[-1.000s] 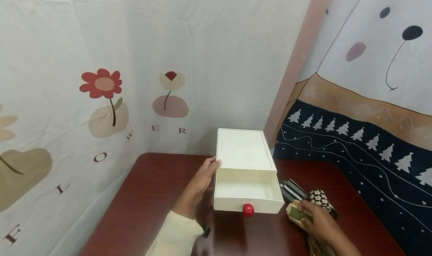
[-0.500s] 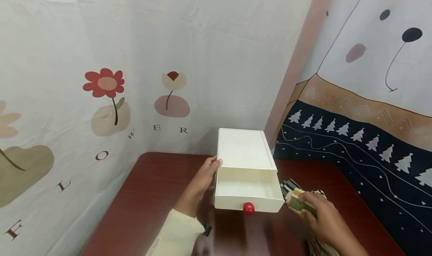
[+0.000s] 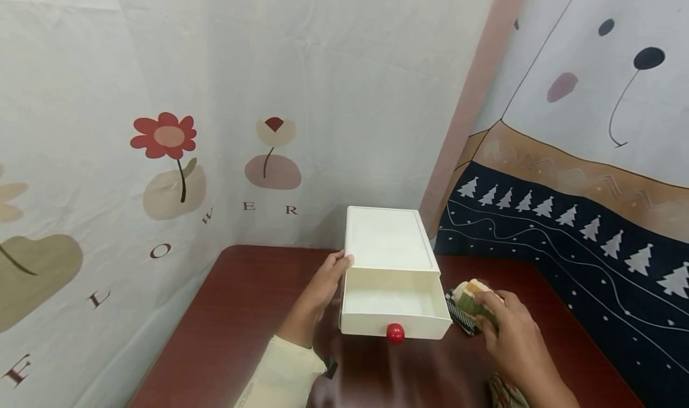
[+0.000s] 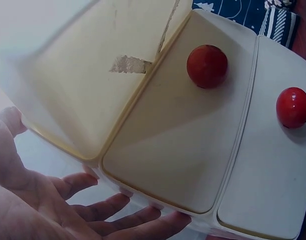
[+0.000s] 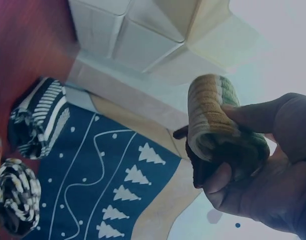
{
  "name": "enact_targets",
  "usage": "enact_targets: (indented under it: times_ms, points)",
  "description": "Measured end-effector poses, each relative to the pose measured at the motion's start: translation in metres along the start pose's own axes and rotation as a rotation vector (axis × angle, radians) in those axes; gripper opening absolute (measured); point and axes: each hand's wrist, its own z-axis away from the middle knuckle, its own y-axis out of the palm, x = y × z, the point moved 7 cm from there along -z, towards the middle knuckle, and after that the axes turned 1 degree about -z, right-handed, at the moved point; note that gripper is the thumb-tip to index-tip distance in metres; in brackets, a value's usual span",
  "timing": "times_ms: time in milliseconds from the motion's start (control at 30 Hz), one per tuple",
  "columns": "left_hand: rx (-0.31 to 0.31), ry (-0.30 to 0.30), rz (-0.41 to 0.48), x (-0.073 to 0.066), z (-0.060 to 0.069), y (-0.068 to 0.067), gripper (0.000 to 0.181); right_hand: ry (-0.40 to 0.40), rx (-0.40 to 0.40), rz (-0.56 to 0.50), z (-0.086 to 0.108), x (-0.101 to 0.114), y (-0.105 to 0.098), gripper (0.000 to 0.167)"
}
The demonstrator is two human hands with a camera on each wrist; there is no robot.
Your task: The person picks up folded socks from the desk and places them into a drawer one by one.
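Observation:
A white drawer cabinet (image 3: 390, 238) stands on the table, its top drawer (image 3: 366, 325) pulled out and bare inside. My left hand (image 3: 325, 281) rests along the cabinet's left side, thumb at the top edge; in the left wrist view its fingers (image 4: 138, 220) lie fairly straight against the wall. To the right of the drawer, my right hand (image 3: 519, 336) pinches a rolled-up sock (image 5: 207, 107), ribbed, in green, cream and yellow, between thumb and fingers. It is held up above a black-and-white striped rolled sock (image 3: 463, 321) on the table.
Two lower drawers with red knobs (image 4: 207, 66) are closed. A black-and-white patterned rolled sock (image 5: 18, 195) lies beside the striped one. Another patterned bundle (image 3: 506, 393) is partly hidden under my right forearm. Printed cloth (image 3: 538, 240) hangs behind the dark red table (image 3: 258, 312).
My right hand has lifted the green and cream sock off the table and carried it slightly up and away from me. The left hand and the cabinet have stayed put.

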Motion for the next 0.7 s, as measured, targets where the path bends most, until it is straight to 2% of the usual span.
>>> enact_targets:
  times_ms: [433, 700]
  points:
    - [-0.005, 0.005, -0.011, -0.003, 0.004, -0.001, 0.076, 0.134, -0.09, -0.047, -0.011, 0.015, -0.02, 0.035]
    - [-0.003, 0.005, -0.011, -0.003, 0.004, -0.001, 0.076, 0.153, -0.138, -0.112, -0.021, 0.043, -0.021, 0.033]
